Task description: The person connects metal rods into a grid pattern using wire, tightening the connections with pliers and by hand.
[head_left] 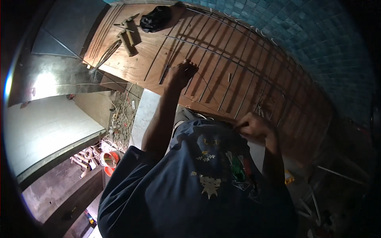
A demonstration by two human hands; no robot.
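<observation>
On a wooden board (131, 67) lie several thin metal rods (210, 48), set crosswise over each other as a grid. My left hand (183, 74) is over the board among the rods on the left, its fingers curled closed. Whatever it may grip is hidden or too thin to name. Close to the board's near edge, in front of my shirt, my right hand (256, 126) is closed with bent fingers; what is in it, if anything, I cannot make out. A thin wire-like line (208, 85) runs over the board between the hands.
Hammer-like tools (129, 35) lie at the board's far left, beside a bundle of thin wire (106, 56) and a black plastic bag (156, 19). A blue tiled surface (313, 35) borders the far side. An orange-red bucket (111, 158) stands lower left, near rubble (122, 115).
</observation>
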